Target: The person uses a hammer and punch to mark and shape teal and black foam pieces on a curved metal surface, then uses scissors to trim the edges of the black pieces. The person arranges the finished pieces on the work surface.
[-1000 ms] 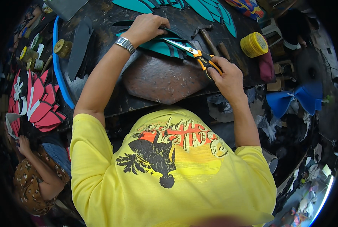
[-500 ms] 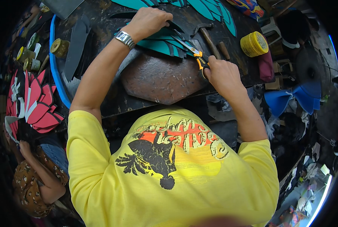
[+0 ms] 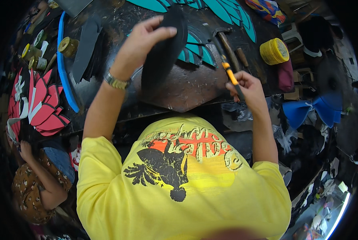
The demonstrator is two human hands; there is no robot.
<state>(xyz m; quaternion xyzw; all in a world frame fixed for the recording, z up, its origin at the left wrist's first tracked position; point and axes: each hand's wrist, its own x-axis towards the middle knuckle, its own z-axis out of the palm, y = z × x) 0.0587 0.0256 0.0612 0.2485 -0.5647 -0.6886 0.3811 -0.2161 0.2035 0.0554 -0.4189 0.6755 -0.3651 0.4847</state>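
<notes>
Pinched in my left hand [image 3: 141,42] is a black, sole-shaped flat piece [image 3: 165,56], raised above the table and slightly blurred. It hangs over a brown stone slab [image 3: 187,88] and covers part of it. My right hand [image 3: 249,88] grips a pair of scissors [image 3: 230,75] by its orange and black handles, the blades pointing away from me; whether the blades are apart is hard to see. Between the hands, beyond the slab, lies a fanned stack of teal, black-edged pieces [image 3: 195,50], partly hidden by the black piece.
A hammer [image 3: 229,50] lies right of the teal stack, near a yellow tub [image 3: 274,52]. More teal pieces [image 3: 221,14] lie at the far side. Black pieces [image 3: 86,52], a blue strip [image 3: 63,68] and a jar [image 3: 68,47] are on the left. A co-worker [image 3: 41,184] sits at lower left beside red pieces [image 3: 47,106].
My left hand has come nearer and left, lifting the black piece off the teal stack. My right hand has drawn the scissors back to the right, away from the stack.
</notes>
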